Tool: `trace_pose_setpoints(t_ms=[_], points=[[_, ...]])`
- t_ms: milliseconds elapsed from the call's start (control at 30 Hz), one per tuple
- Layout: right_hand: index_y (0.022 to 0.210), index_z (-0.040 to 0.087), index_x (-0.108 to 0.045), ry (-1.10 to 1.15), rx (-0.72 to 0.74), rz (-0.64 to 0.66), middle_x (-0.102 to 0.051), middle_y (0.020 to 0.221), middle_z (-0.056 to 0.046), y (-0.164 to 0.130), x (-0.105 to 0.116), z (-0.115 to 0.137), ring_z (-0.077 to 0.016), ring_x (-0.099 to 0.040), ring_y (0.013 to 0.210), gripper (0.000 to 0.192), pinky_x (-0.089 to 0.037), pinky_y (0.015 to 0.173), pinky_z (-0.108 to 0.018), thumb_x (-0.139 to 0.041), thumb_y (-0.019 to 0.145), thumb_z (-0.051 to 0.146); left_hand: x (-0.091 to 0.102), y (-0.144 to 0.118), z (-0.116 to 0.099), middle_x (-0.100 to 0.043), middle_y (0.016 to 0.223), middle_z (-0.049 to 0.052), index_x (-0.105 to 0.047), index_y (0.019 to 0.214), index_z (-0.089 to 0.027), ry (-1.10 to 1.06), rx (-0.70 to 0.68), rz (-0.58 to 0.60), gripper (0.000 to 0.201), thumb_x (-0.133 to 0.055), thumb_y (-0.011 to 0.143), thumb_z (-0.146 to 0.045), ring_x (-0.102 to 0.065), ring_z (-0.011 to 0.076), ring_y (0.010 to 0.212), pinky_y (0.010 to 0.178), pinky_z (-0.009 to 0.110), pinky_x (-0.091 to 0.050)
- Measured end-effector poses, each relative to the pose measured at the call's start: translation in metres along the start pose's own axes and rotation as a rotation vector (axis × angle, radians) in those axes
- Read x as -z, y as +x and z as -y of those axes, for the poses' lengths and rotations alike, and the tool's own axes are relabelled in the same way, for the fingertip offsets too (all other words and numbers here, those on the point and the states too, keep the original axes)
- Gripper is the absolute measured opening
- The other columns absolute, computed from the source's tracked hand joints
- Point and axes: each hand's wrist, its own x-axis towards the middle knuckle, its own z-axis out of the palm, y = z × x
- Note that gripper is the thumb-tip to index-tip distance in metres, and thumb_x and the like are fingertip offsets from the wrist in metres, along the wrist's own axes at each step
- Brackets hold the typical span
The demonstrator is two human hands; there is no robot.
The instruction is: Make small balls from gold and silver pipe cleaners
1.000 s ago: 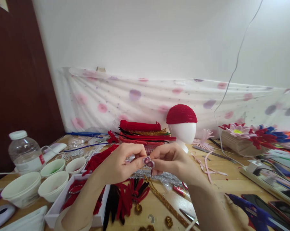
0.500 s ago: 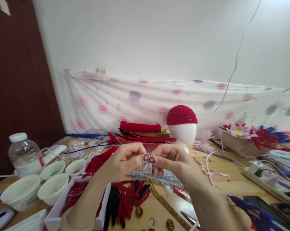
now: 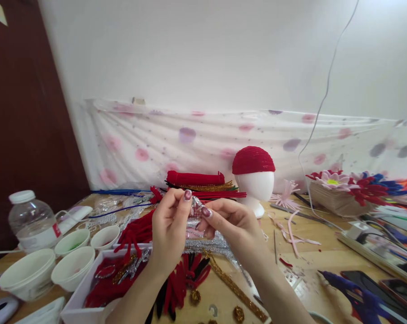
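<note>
My left hand [image 3: 172,222] is closed, thumb and fingers pinching a small silver tinsel pipe cleaner piece [image 3: 196,204]. From the other side my right hand [image 3: 232,220] pinches the same piece. It looks bent or coiled, but the fingertips cover part of its shape. Below the hands lie silver tinsel pipe cleaners [image 3: 206,245] and red and black fuzzy loops [image 3: 180,281]. A gold tinsel strip [image 3: 235,288] slants toward the front, with small gold coils [image 3: 195,296] nearby.
A white foam head [image 3: 254,186] wearing a red cap [image 3: 253,160] stands behind. Left are a white box [image 3: 75,299] of red pieces, paper bowls [image 3: 28,274] and a plastic bottle [image 3: 34,225]. Right are a blue glue gun [image 3: 355,294], phones, a power strip [image 3: 375,252] and fuzzy flowers [image 3: 335,181].
My hands have drawn slightly apart, and the left has turned more upright. The silver piece now shows between the fingertips. The view has shifted slightly.
</note>
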Motion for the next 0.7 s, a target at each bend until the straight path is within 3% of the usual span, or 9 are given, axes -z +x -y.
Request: trace_pose_setpoints(t_ms=[100, 167, 300, 433, 700], points=[[0.078, 0.018, -0.065, -0.011, -0.003, 0.047, -0.064, 0.063, 0.001, -0.003, -0.006, -0.003, -0.0104, -0.055, 0.052, 0.028, -0.047, 0.042, -0.02, -0.075, 0.081, 0.044, -0.003, -0.004, 0.001, -0.052, 0.06, -0.006, -0.059, 0.071, -0.022, -0.005, -0.03, -0.081, 0.023, -0.06, 0.094, -0.026, -0.046, 0.0087, 0.052, 0.048, 0.017, -0.038], [0.077, 0.02, -0.059, 0.0, -0.029, 0.095, -0.058, 0.062, 0.004, -0.004, -0.009, -0.005, -0.0076, -0.046, 0.045, 0.03, -0.036, 0.035, -0.017, -0.071, 0.085, 0.046, -0.004, -0.005, 0.001, -0.054, 0.059, -0.007, -0.06, 0.07, -0.022, 0.025, -0.059, -0.125, 0.022, -0.062, 0.092, -0.023, -0.047, 0.0085, 0.051, 0.047, 0.018, -0.038], [0.083, 0.02, -0.055, 0.047, 0.011, 0.054, -0.041, 0.058, 0.01, -0.006, -0.012, -0.007, -0.0045, -0.025, 0.045, 0.024, -0.019, 0.039, -0.017, -0.065, 0.091, 0.04, -0.006, -0.006, 0.0, -0.06, 0.066, -0.006, -0.066, 0.071, -0.022, 0.11, -0.167, -0.171, 0.017, -0.067, 0.088, -0.02, -0.054, 0.0102, 0.064, 0.061, 0.019, -0.043], [0.094, 0.021, -0.059, 0.029, 0.1, 0.012, -0.035, 0.058, 0.011, -0.006, -0.015, -0.015, -0.0068, -0.025, 0.05, 0.016, -0.021, 0.043, -0.019, -0.059, 0.096, 0.037, -0.008, -0.011, 0.004, -0.06, 0.068, -0.005, -0.07, 0.073, -0.023, 0.078, -0.131, -0.209, 0.015, -0.068, 0.088, -0.023, -0.053, 0.0117, 0.066, 0.065, 0.022, -0.044], [0.086, 0.02, -0.062, -0.024, 0.257, -0.094, -0.041, 0.056, 0.009, -0.008, -0.024, -0.024, -0.0068, -0.026, 0.048, 0.013, -0.023, 0.044, -0.021, -0.059, 0.094, 0.029, -0.015, -0.025, 0.0, -0.06, 0.074, -0.005, -0.072, 0.074, -0.025, 0.037, -0.031, -0.312, 0.015, -0.069, 0.088, -0.028, -0.054, 0.0136, 0.071, 0.067, 0.025, -0.043]])
